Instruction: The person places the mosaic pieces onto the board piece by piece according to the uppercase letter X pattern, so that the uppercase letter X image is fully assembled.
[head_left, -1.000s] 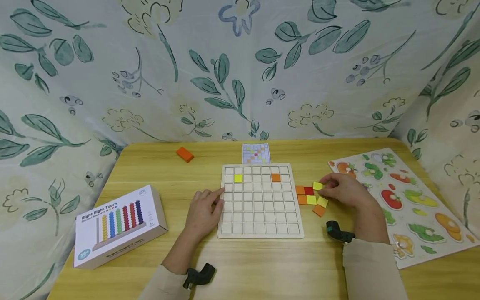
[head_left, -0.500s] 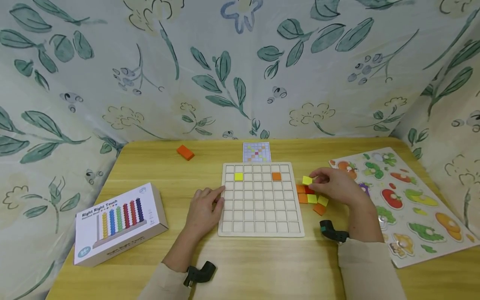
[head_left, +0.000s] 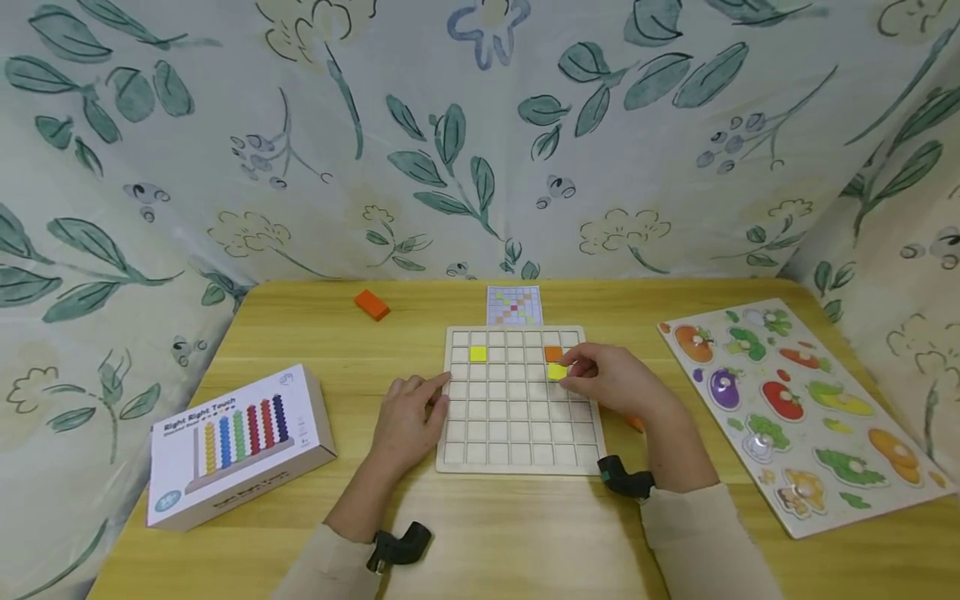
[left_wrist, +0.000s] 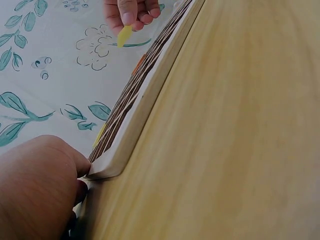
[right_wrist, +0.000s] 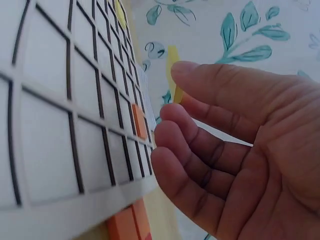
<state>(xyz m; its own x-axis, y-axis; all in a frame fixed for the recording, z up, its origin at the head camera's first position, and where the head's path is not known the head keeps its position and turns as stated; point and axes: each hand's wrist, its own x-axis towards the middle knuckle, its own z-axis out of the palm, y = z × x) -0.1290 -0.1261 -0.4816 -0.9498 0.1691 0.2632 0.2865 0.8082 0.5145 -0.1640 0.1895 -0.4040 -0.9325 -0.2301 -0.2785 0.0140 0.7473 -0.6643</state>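
Observation:
A wooden grid board (head_left: 519, 433) lies in the middle of the table, with a yellow tile (head_left: 478, 354) and an orange tile (head_left: 552, 354) set in its second row. My right hand (head_left: 611, 379) pinches another yellow tile (head_left: 557, 372) between thumb and fingers. In the head view that tile overlaps the cells just below the orange one; the right wrist view shows the pinched tile (right_wrist: 173, 75) raised off the board. The left hand (head_left: 408, 417) rests at the board's left edge, index fingertip touching the frame. Most loose tiles right of the board are hidden behind my right hand.
A printed pattern card (head_left: 513, 306) lies behind the board. An orange block (head_left: 372, 305) sits at the back left, and a white bead-toy box (head_left: 240, 446) stands at the left. The vegetable puzzle board (head_left: 810, 417) covers the right side.
My right hand has lifted a yellow tile from the loose pile and carried it left, over the board's right part. The left hand stays at the board's edge.

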